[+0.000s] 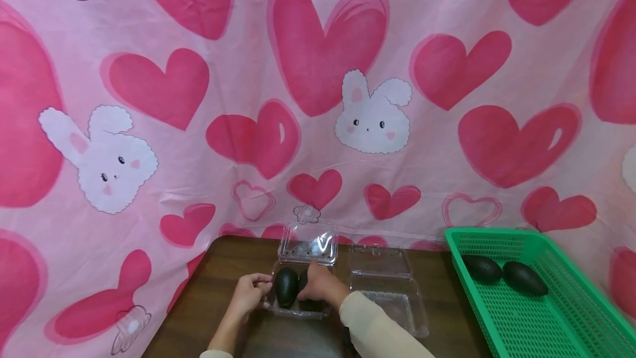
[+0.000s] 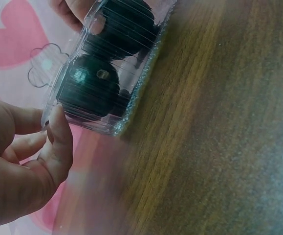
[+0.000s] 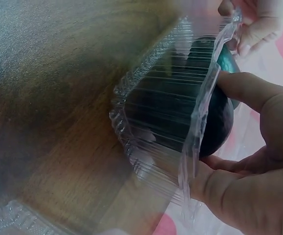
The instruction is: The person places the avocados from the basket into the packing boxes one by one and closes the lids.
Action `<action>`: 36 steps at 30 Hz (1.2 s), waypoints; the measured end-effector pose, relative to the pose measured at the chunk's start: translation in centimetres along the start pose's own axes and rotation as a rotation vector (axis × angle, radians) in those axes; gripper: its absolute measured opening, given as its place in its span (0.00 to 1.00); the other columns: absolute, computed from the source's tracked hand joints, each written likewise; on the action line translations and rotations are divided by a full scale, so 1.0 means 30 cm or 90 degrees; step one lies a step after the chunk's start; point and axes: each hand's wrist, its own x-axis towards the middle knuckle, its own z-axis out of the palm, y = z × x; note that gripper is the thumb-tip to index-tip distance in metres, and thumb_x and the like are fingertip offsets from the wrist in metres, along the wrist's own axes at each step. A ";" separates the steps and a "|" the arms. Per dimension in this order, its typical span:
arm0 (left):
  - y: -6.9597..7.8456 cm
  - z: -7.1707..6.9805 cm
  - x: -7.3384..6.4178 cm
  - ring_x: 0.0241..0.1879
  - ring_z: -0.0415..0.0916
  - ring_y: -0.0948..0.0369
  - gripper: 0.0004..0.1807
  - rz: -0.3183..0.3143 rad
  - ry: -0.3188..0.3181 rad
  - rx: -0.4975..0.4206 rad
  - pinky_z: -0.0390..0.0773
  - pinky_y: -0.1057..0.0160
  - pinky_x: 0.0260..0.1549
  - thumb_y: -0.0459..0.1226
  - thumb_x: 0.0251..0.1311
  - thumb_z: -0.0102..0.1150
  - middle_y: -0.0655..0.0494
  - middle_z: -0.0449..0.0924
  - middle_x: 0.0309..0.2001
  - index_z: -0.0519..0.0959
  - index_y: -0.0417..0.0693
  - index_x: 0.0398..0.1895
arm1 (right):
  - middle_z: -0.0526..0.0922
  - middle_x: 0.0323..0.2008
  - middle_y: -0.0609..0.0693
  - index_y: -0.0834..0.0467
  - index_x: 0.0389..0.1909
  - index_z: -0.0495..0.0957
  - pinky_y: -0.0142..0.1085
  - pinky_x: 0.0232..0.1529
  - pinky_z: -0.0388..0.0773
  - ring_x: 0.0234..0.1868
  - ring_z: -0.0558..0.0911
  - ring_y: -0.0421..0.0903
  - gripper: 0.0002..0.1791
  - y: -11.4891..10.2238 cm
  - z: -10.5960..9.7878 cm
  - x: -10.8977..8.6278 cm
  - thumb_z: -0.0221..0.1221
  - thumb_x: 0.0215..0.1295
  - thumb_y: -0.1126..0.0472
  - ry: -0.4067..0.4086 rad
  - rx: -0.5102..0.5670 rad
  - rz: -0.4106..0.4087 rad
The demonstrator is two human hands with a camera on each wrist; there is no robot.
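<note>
A clear plastic clamshell box [image 1: 298, 312] stands on the table with its lid raised at the back. Inside it on the left lies a dark avocado [image 1: 286, 287]. My right hand [image 1: 322, 285] grips a second avocado [image 3: 219, 122] in the right half of the box, thumb and fingers on either side of it. At the box's left rim, my left hand [image 1: 252, 291] pinches the plastic edge between thumb and fingertips, as the left wrist view shows. In the head view the right hand hides most of the second avocado.
Right of the box is another open clear clamshell [image 1: 392, 305]. A green plastic basket [image 1: 526, 325] at the right holds two dark avocados [image 1: 525, 278]. Behind the brown wooden table [image 1: 199, 319] hangs a pink cloth [image 1: 318, 159] with hearts and rabbits.
</note>
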 end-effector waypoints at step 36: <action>-0.003 0.000 -0.004 0.22 0.71 0.59 0.11 -0.003 -0.004 -0.001 0.80 0.64 0.17 0.25 0.68 0.59 0.48 0.77 0.30 0.79 0.23 0.48 | 0.84 0.39 0.59 0.71 0.51 0.78 0.49 0.43 0.84 0.38 0.81 0.52 0.29 0.016 -0.188 -0.002 0.73 0.58 0.54 0.022 0.065 -0.047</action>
